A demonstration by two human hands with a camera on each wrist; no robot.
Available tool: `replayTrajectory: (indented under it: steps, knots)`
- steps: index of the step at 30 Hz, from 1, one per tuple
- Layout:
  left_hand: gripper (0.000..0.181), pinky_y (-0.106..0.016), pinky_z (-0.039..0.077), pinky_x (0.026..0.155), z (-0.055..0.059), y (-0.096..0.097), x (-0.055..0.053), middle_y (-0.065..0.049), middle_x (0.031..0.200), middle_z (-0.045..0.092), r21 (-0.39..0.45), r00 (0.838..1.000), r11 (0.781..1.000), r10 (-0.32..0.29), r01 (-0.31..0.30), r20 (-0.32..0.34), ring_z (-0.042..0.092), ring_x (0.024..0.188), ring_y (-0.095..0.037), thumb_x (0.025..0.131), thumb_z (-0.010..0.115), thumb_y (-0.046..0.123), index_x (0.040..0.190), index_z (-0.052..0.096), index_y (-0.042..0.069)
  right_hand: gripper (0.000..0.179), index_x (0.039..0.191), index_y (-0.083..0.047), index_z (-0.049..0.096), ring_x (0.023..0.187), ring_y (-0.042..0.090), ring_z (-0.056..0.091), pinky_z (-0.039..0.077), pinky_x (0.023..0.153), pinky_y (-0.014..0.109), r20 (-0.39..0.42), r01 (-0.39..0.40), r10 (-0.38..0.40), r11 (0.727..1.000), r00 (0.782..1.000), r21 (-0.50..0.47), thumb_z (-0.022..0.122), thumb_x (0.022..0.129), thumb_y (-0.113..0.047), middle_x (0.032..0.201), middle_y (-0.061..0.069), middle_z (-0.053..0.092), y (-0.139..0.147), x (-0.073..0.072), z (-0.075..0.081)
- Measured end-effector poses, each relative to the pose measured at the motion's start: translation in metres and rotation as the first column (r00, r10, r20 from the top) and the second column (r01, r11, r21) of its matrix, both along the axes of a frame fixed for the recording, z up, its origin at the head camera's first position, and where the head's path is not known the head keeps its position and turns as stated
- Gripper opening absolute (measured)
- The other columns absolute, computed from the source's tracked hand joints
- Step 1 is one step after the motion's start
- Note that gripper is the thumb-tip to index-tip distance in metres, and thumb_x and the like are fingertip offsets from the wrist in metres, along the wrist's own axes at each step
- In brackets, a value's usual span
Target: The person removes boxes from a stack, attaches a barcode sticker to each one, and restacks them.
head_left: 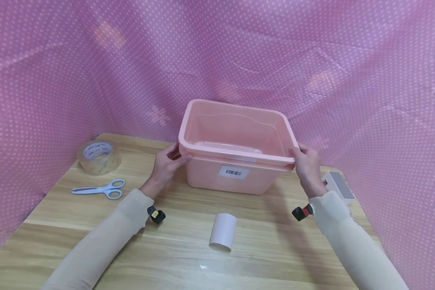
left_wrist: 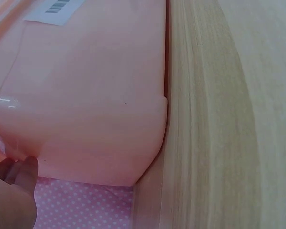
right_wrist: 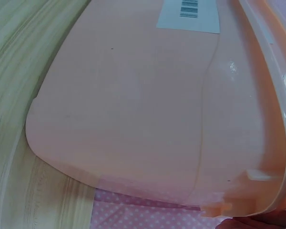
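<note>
Two pink plastic bins are nested one in the other at the back of the table. The upper bin (head_left: 235,153) shows its whole rim and its bare inside. Below it, the lower bin (head_left: 217,183) stands on the wood and carries a white barcode label (head_left: 234,172). My left hand (head_left: 165,165) grips the left front corner at the rims, thumb in front, the other fingers partly hidden. At the right front corner my right hand (head_left: 308,165) holds the rim with its thumb on top. In the right wrist view only fingers (right_wrist: 257,223) show, beneath the rim.
A curled pale label sheet (head_left: 223,229) lies on the table (head_left: 174,249) in front of the bins. To the left are a clear tape roll (head_left: 99,157) and light blue scissors (head_left: 101,189). A white and grey box (head_left: 338,186) stands beyond my right wrist. Pink dotted cloth (head_left: 217,52) surrounds the table.
</note>
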State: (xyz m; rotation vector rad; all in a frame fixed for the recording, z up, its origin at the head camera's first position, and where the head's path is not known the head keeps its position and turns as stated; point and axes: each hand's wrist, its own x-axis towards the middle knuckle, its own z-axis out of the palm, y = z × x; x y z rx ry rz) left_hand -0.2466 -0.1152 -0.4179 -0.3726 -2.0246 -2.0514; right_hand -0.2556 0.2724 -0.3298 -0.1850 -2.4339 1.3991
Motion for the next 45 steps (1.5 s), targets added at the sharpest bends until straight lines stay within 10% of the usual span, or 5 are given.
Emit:
replayTrajectory:
  steps: [21,45]
  knots:
    - [0.065,-0.015,0.052,0.101,0.0,-0.001,-0.003,-0.028,0.15,0.05,0.068,0.999,0.997,-0.019,0.021,-0.027,0.06,0.12,-0.003,0.091,0.072,0.005,0.15,0.045,0.001,0.052,0.132,-0.008,0.064,0.091,0.009,0.058,0.049,0.076,0.021,0.03,-0.096,0.097,0.994,0.995,-0.057,0.034,0.107,-0.042,0.119,0.019,0.066,-0.006,0.006,-0.021]
    - [0.06,-0.015,0.051,0.103,-0.002,-0.004,-0.006,-0.031,0.15,0.048,0.086,0.998,0.996,-0.001,0.007,-0.066,0.059,0.12,-0.001,0.092,0.069,0.003,0.148,0.046,-0.004,0.055,0.149,-0.015,0.049,0.113,0.019,0.057,0.047,0.095,0.028,0.014,-0.197,0.201,0.97,0.98,-0.143,0.023,0.108,-0.041,0.135,0.013,0.06,-0.013,0.01,-0.023]
